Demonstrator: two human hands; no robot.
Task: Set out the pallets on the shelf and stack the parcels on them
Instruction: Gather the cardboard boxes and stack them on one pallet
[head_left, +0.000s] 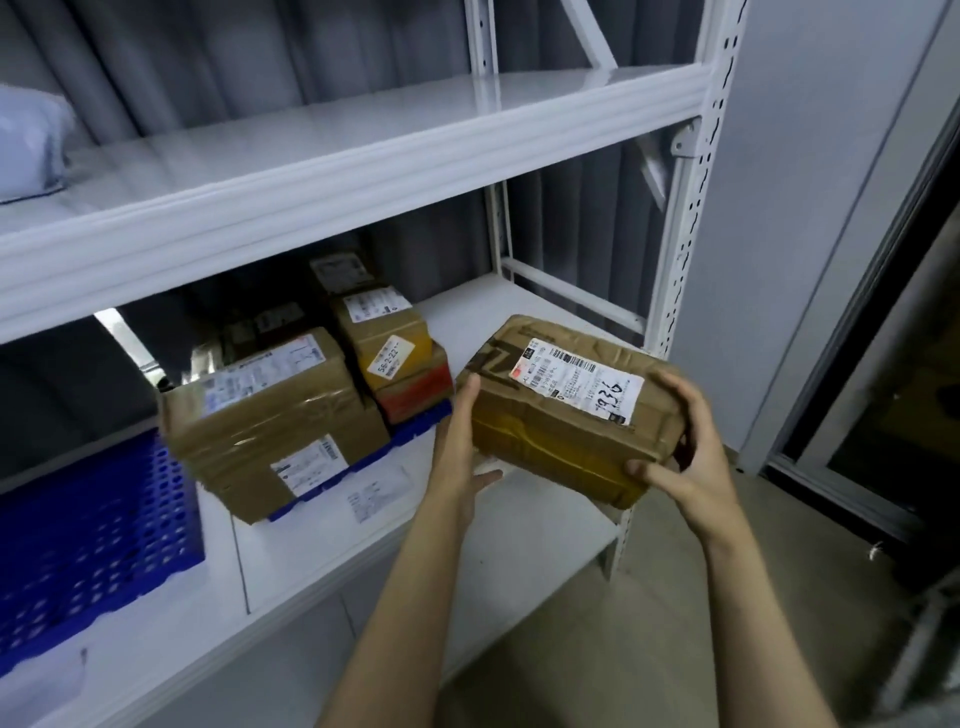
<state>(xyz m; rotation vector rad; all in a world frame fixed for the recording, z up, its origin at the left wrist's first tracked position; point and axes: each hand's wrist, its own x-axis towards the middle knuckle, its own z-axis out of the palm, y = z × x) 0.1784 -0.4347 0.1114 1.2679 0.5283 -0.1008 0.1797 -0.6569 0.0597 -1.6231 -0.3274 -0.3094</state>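
Note:
I hold a brown cardboard parcel (566, 410) with a white label marked 1936 above the right end of the lower shelf (519, 306). My left hand (460, 447) supports its left end, fingers up its side and thumb beneath. My right hand (685, 447) grips its right end. On a blue perforated pallet (415, 431) in the middle of the shelf, several taped parcels are stacked, the largest (270, 415) at the front. A second blue pallet (88, 535) lies bare at the left.
A loose white label (379, 493) lies on the shelf in front of the loaded pallet. The upper shelf (311, 171) carries a pale bag (31, 145) at far left. The white rack upright (691, 218) stands at the right, with grey wall and a dark doorway beyond.

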